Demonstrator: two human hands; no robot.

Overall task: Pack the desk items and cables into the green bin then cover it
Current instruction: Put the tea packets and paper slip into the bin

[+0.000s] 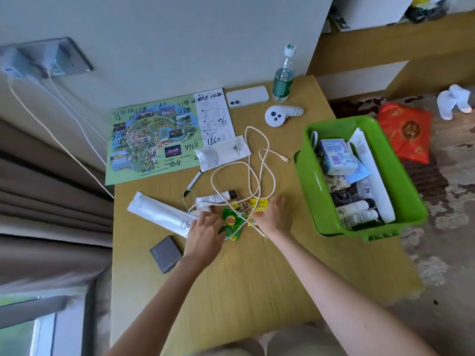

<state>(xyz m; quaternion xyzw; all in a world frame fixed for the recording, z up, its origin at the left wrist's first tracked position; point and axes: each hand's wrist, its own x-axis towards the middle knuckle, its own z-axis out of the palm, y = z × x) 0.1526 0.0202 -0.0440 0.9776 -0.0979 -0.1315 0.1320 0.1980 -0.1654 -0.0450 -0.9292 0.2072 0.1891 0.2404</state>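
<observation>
The green bin [308,176] stands at the desk's right edge, holding tubes, a tissue pack and packets. Its lid is not something I can make out. In the middle of the desk lies a loose white cable [257,160] over a pile of green tea packets [231,222], yellow tea packets [258,205] and a small tube [216,197]. My left hand [205,232] rests on the green packets with fingers spread. My right hand [275,214] lies flat beside the yellow packets, touching the pile. A long white tube [159,214] lies to the left.
A map sheet [151,140], receipts [214,114], a phone [246,96], a water bottle [282,78], a white controller [280,114], a pen [194,179] and a dark booklet [165,254] lie on the desk. Two charger cables run from the wall socket [51,60]. A red bag [406,132] lies on the floor.
</observation>
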